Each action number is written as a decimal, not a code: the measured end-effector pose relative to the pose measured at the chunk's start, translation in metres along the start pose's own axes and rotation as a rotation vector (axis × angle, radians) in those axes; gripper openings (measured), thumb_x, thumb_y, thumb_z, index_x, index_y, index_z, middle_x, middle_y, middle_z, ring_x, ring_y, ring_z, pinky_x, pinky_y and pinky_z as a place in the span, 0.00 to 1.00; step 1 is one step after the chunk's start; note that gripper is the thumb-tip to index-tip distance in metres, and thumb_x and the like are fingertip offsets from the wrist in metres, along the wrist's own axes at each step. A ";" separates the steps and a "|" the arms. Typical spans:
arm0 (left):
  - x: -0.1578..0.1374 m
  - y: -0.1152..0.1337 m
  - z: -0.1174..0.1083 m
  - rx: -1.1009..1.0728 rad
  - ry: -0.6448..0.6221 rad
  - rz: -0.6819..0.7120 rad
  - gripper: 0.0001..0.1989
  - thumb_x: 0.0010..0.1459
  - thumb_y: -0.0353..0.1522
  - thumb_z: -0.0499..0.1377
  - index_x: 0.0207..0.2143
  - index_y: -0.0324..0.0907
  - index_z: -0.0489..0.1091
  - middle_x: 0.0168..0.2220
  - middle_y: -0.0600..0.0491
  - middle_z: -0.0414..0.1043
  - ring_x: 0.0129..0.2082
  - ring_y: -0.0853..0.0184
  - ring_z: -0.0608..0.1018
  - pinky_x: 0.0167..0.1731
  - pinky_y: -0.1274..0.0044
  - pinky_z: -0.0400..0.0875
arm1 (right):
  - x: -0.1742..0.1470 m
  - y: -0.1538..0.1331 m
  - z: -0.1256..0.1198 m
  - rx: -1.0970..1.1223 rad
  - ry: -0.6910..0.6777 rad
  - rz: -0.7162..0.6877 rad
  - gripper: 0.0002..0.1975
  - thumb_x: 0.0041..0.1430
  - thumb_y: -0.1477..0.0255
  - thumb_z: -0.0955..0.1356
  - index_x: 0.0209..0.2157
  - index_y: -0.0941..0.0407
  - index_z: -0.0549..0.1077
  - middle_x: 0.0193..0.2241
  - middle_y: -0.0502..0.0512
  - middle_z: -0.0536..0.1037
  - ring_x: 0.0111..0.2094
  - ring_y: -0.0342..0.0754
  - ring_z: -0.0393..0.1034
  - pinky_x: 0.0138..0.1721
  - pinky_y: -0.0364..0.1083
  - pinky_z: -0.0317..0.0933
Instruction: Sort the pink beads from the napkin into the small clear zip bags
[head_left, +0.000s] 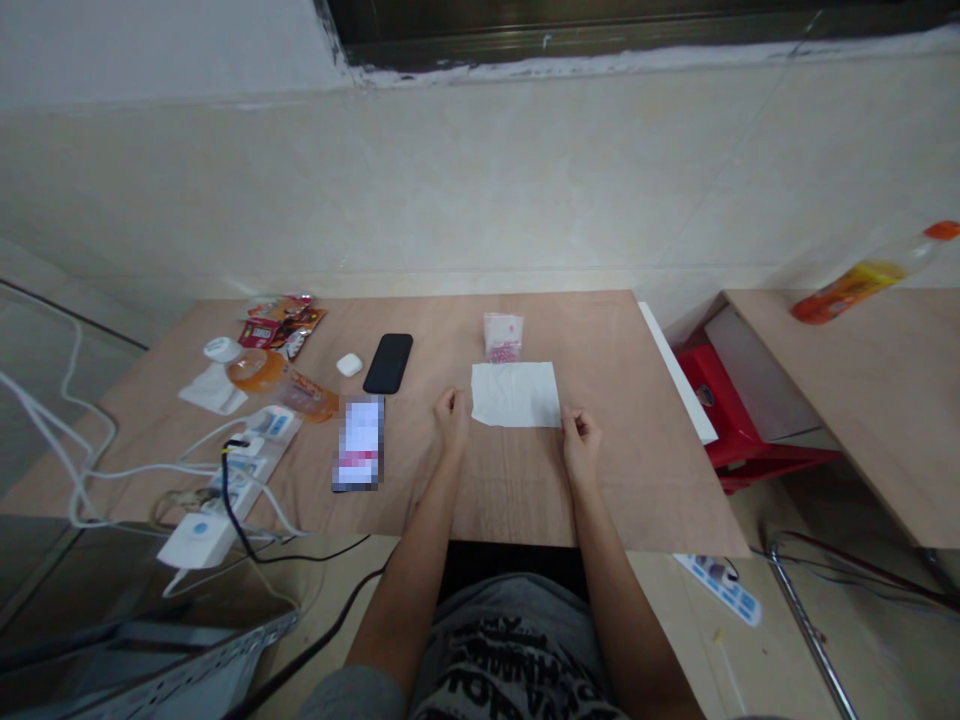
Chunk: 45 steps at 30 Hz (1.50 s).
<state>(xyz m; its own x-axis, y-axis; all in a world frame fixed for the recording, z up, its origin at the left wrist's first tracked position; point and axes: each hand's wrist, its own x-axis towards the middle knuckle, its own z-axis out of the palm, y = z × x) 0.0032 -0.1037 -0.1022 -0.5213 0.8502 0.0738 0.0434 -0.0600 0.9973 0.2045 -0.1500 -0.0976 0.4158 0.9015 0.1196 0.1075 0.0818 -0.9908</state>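
A white sheet of paper or tissue lies flat on the wooden table, between my two hands. Just left of its edge, my left hand rests with the fingers curled together; whether anything is in them is too small to see. My right hand is at the sheet's lower right corner, thumb and fingers pinched. I cannot tell if it grips the corner or something tiny. Touching or close behind the sheet's far edge is a small clear plastic bag with pink bits in its lower part.
To the left are a black phone, a lit phone, a white earbud case, a tilted-looking orange drink bottle, snack packets and a cabled power strip. A red stool stands right, beside another table.
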 end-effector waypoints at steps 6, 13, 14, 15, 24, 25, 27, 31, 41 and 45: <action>0.000 0.002 0.000 -0.004 0.004 0.007 0.14 0.49 0.33 0.52 0.19 0.44 0.46 0.21 0.60 0.42 0.22 0.73 0.50 0.23 0.78 0.44 | 0.000 0.003 0.000 0.023 -0.013 -0.005 0.22 0.57 0.54 0.66 0.20 0.54 0.60 0.19 0.44 0.56 0.23 0.42 0.51 0.27 0.43 0.48; -0.001 0.003 0.000 -0.011 0.004 0.003 0.14 0.50 0.31 0.52 0.18 0.44 0.46 0.21 0.60 0.42 0.22 0.73 0.50 0.23 0.78 0.44 | 0.001 0.004 0.000 0.016 -0.009 -0.003 0.22 0.57 0.54 0.66 0.20 0.54 0.61 0.19 0.44 0.57 0.23 0.42 0.52 0.27 0.44 0.48; -0.001 0.003 0.000 -0.012 0.005 0.002 0.14 0.50 0.30 0.52 0.18 0.44 0.46 0.21 0.60 0.42 0.22 0.73 0.50 0.23 0.78 0.44 | 0.001 0.004 0.000 0.017 -0.007 -0.003 0.22 0.57 0.54 0.66 0.20 0.54 0.60 0.18 0.44 0.57 0.23 0.42 0.52 0.27 0.44 0.48; -0.001 0.003 0.001 -0.013 0.006 0.002 0.14 0.50 0.30 0.52 0.18 0.44 0.47 0.21 0.60 0.42 0.22 0.73 0.51 0.23 0.78 0.44 | 0.001 0.004 0.000 0.017 -0.006 -0.002 0.22 0.57 0.54 0.66 0.20 0.54 0.60 0.18 0.44 0.57 0.23 0.42 0.52 0.27 0.44 0.48; 0.000 0.003 0.001 -0.011 0.014 -0.012 0.14 0.50 0.27 0.51 0.18 0.44 0.47 0.21 0.60 0.43 0.22 0.74 0.51 0.23 0.78 0.45 | 0.000 0.003 0.000 0.007 0.001 0.011 0.22 0.57 0.53 0.66 0.20 0.54 0.61 0.18 0.44 0.57 0.23 0.42 0.52 0.27 0.44 0.49; -0.001 0.003 0.001 -0.011 0.015 -0.013 0.14 0.50 0.27 0.52 0.18 0.44 0.47 0.21 0.60 0.43 0.22 0.74 0.51 0.23 0.78 0.45 | 0.000 0.003 0.000 0.006 0.003 0.009 0.22 0.57 0.53 0.66 0.20 0.54 0.61 0.19 0.44 0.57 0.23 0.42 0.52 0.27 0.44 0.49; -0.001 0.003 0.001 -0.010 0.015 -0.012 0.14 0.50 0.28 0.51 0.18 0.44 0.47 0.21 0.60 0.43 0.22 0.74 0.51 0.22 0.78 0.44 | 0.001 0.003 0.000 0.002 0.000 0.006 0.22 0.57 0.53 0.66 0.20 0.54 0.61 0.19 0.44 0.57 0.23 0.42 0.52 0.27 0.44 0.49; -0.001 0.003 0.000 -0.009 0.009 -0.006 0.14 0.50 0.28 0.51 0.18 0.44 0.47 0.21 0.60 0.43 0.22 0.74 0.51 0.23 0.78 0.44 | 0.001 0.004 0.000 0.000 -0.010 0.008 0.22 0.57 0.53 0.66 0.20 0.54 0.60 0.19 0.44 0.57 0.23 0.42 0.52 0.27 0.43 0.49; -0.001 0.003 0.000 -0.006 0.005 0.002 0.14 0.50 0.30 0.52 0.18 0.44 0.47 0.21 0.60 0.43 0.22 0.73 0.51 0.23 0.78 0.45 | 0.000 0.003 -0.001 -0.010 -0.015 -0.004 0.21 0.58 0.54 0.65 0.21 0.54 0.61 0.19 0.44 0.57 0.23 0.42 0.52 0.27 0.44 0.49; 0.000 0.002 0.000 -0.005 0.004 -0.003 0.14 0.50 0.30 0.52 0.18 0.44 0.47 0.21 0.60 0.43 0.22 0.73 0.51 0.23 0.78 0.44 | 0.000 0.002 -0.001 -0.004 -0.011 -0.003 0.21 0.58 0.55 0.66 0.20 0.54 0.61 0.19 0.44 0.57 0.23 0.42 0.52 0.27 0.44 0.49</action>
<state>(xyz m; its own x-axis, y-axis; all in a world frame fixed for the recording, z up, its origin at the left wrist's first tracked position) 0.0034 -0.1036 -0.0999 -0.5251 0.8480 0.0712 0.0377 -0.0604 0.9975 0.2053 -0.1501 -0.1000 0.4052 0.9061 0.1219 0.1123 0.0830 -0.9902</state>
